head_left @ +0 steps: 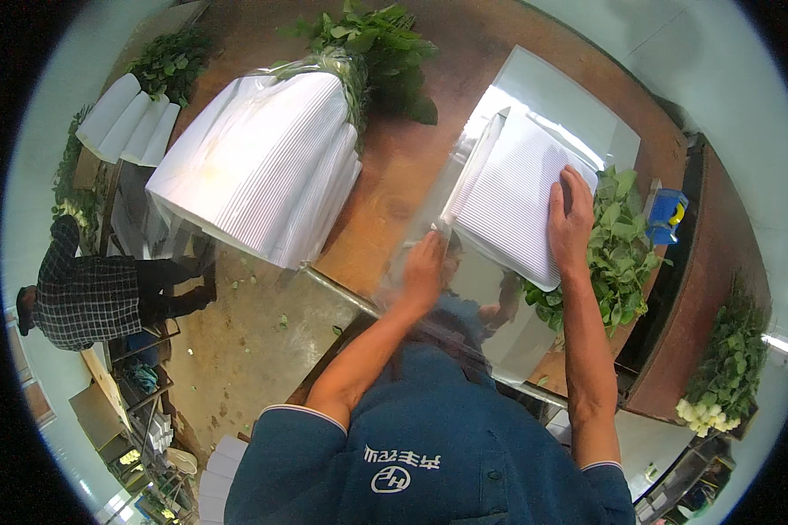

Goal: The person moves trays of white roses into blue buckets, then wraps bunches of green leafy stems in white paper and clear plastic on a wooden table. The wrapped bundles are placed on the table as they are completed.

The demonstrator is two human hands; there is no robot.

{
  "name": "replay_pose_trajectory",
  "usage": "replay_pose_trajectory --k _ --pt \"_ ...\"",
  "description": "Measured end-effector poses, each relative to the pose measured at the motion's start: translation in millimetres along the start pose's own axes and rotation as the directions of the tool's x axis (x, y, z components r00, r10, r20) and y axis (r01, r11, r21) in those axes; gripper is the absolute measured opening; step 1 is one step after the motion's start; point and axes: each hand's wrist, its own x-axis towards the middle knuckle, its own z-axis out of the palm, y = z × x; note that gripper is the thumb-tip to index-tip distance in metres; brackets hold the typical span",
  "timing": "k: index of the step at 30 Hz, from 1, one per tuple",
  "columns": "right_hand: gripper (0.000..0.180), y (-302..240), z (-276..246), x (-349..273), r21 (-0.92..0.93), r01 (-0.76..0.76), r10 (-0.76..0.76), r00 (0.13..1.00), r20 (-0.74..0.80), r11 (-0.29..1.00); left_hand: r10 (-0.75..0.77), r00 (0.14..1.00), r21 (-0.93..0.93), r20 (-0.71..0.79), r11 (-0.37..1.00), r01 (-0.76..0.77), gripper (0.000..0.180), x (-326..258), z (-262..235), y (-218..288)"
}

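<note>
Two bare hands are working at a brown wooden table (pixel 394 175) in the head view: the right hand (pixel 571 219) is lying flat with fingers spread on a white ribbed paper sheet (pixel 508 206), which is resting at the right of the table over a bunch of green leafy stems (pixel 617 254), while the left hand (pixel 425 271) is gripping the near left corner of a clear plastic film (pixel 464 289) spread under that sheet. Farther left, a wrapped stack of white ribbed sleeves (pixel 263 171) is lying with leafy tops (pixel 376 48) pointing far, and a person in a checked shirt (pixel 87 297) is crouching at the left edge.
</note>
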Motion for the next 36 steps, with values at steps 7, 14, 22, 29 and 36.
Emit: replay_pose_trajectory --k 7,14,22,29,36 --pt "0.035 3 -1 -1 -0.016 0.039 -0.039 0.999 -0.005 0.999 -0.439 0.897 0.164 -0.041 0.883 0.440 0.028 16 -7 1" --pt "0.036 9 0 -2 -0.032 0.055 -0.055 0.998 -0.008 0.998 -0.620 0.738 -0.244 0.265 0.698 0.673 0.022 46 -11 -16" --pt "0.035 13 2 -2 -0.003 0.063 -0.063 0.997 -0.036 0.998 -0.655 0.678 -0.369 0.334 0.571 0.733 0.034 15 -17 -58" --pt "0.035 13 4 -1 -0.017 0.060 -0.061 0.997 -0.048 0.998 -0.647 0.653 -0.435 0.393 0.494 0.752 0.023 -15 -38 -64" --pt "0.034 12 4 -2 -0.029 0.049 -0.051 0.997 -0.054 0.998 -0.424 0.568 -0.527 0.705 0.222 0.821 0.018 -25 -66 -32"
